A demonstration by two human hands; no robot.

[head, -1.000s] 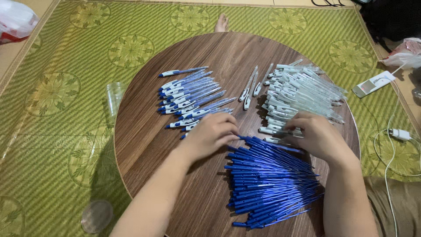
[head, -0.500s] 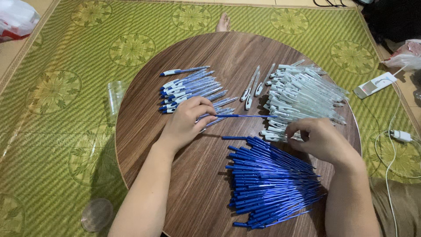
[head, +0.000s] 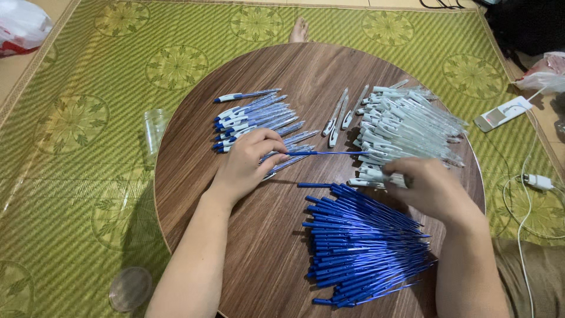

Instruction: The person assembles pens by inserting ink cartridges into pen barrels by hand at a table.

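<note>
- Mat (head: 76,118): green woven, flower medallions; a clear cup (head: 154,126) lies on it just beside the table's left edge, a round clear lid (head: 130,288) lower down
- Table (head: 294,70): round, dark wood grain, carries all the pen parts
- Finished pens (head: 250,115): blue-and-white, fanned in a loose stack at left centre, just above the left hand
- Left hand (head: 247,165): palm down, fingers curled, pinching one end of a thin blue refill (head: 326,153); grip judged firm
- Refill: long axis runs nearly level, left to right, free end pointing at the white pile; it bridges the gap between the two hands, and the left hand alone holds it
- Three loose barrels (head: 341,115) lie apart at centre top
- Blue pile (head: 365,247): many refills, lying side by side, lower centre, touching the right wrist area
- Right hand (head: 432,188): closed around a white barrel (head: 391,178) at the near edge of the white pile (head: 406,126); barrel's open end cannot be made out
- Judgement: the refill's free tip lies above and left of the right hand, near but apart from the barrel
- Phone (head: 503,113) and charger (head: 537,181): on the mat, far right
</note>
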